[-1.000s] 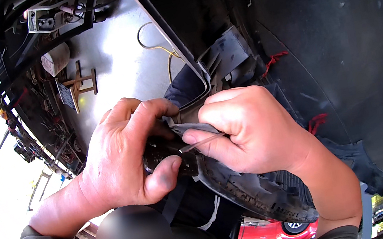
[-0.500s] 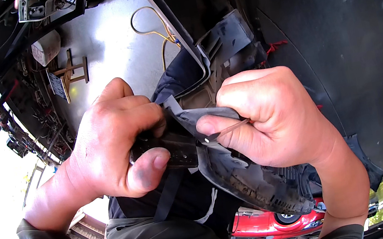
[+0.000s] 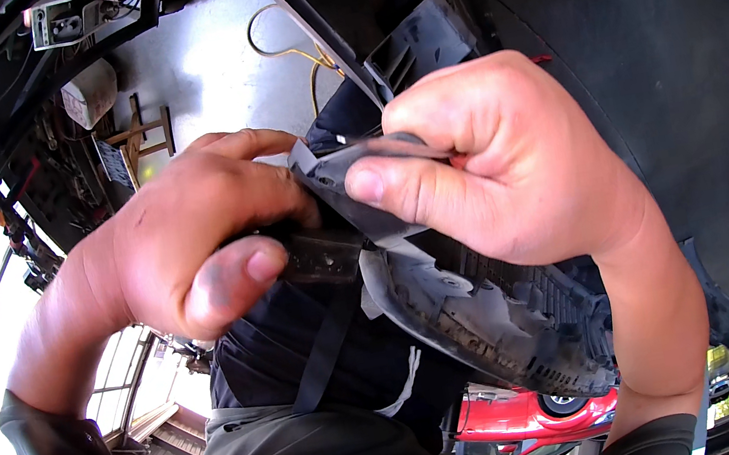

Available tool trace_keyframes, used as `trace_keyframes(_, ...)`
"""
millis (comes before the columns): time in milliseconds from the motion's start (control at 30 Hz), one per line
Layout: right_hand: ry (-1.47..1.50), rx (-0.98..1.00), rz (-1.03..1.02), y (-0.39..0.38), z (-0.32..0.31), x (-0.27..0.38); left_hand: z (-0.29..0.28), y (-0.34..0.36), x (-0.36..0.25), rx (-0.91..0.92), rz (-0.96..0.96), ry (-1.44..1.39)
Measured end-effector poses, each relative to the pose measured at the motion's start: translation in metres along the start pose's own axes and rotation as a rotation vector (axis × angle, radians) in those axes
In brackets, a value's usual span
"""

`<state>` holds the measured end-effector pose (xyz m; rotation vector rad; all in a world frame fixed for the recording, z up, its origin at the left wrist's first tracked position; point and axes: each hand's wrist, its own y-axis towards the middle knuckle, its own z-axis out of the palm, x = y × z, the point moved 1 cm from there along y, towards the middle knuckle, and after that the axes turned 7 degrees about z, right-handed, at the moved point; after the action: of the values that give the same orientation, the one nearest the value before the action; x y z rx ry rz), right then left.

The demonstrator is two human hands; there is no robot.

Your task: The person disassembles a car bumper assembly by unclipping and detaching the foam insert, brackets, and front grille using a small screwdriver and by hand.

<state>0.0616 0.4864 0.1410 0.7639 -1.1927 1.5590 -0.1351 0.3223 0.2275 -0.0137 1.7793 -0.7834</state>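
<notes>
Right fingers [image 3: 431, 107] around left-pointing tool [image 3: 399, 146]

Left hand [image 3: 200, 221] up and left of ribbed grey part [image 3: 473, 330], fingers curled over dark block [image 3: 323, 256]. Right hand [image 3: 501, 176] above ribbed grey part — fist around thin tool [image 3: 399, 146], blurred, thumb against grey flap [image 3: 332, 180]. Red car [image 3: 498, 419] below ribbed grey part; yellow hose [image 3: 323, 57] well above it — on pale floor [image 3: 214, 50].

L-to-R: L hand [image 3: 213, 216], panel [image 3: 340, 179], R hand [image 3: 499, 164]
</notes>
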Motion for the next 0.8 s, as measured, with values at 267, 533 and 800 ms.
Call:
trace_keyframes(267,0.076,0.03,0.047,0.001,0.0,-0.004,-0.005,0.003,0.01,0.066,-0.016,-0.175)
trace_keyframes(533,-0.136,0.044,0.004,0.003,0.009,0.002,-0.033,0.012,0.006,0.394,-0.412,-0.372)
trace_keyframes(800,0.136,-0.214,0.41,-0.064,-0.016,-0.038,-0.018,-0.041,0.033,0.124,-0.392,-0.517)
